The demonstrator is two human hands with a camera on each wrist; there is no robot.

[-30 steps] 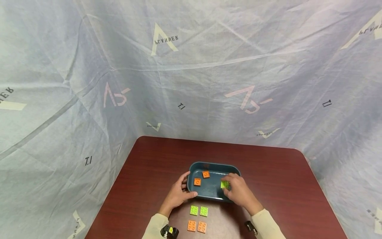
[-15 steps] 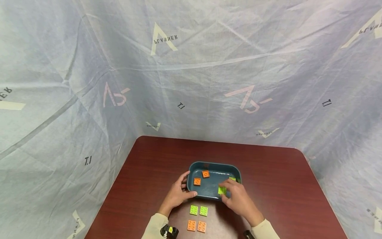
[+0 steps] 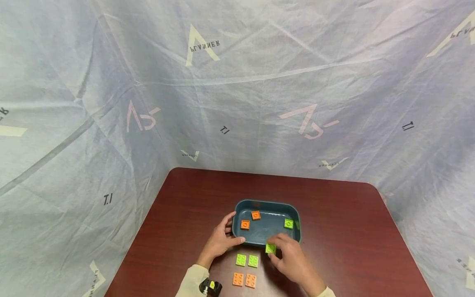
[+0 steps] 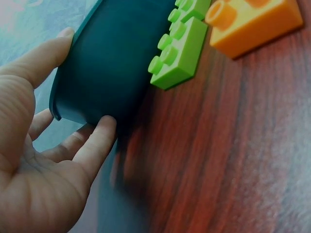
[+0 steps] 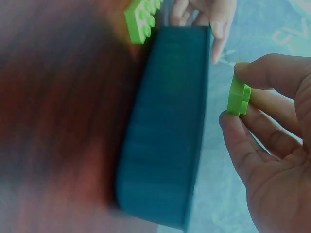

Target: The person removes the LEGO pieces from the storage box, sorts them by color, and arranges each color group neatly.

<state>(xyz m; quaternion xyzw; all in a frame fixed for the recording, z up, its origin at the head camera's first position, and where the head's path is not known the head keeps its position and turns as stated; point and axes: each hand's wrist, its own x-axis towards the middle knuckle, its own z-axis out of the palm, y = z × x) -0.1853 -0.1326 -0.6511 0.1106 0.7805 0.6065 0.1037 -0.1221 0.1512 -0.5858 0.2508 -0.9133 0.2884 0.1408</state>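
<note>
A dark teal tray (image 3: pixel 265 229) stands on the table. My left hand (image 3: pixel 219 243) holds its left end, the thumb at the near rim and the other fingers around the end wall. Just over the near rim, my right hand (image 3: pixel 292 259) pinches a lime-green toy brick (image 5: pixel 236 94) between thumb and fingertips, studs turned towards the palm. Inside the tray lie two orange bricks, one near the left end (image 3: pixel 245 225) and one farther back (image 3: pixel 256 215), plus a green brick (image 3: pixel 288 223) at the right, all with their hollow undersides up.
In front of the tray, two green bricks (image 3: pixel 241 260) sit side by side, studs up. Nearer still is a pair of orange bricks (image 3: pixel 238 279). The dark red table (image 3: pixel 200 194) is backed by printed grey cloth walls (image 3: pixel 252 103).
My right hand has lifted a green brick from the right part of the tray and brought it left and nearer, over the front rim. The left hand has stayed on the tray.
</note>
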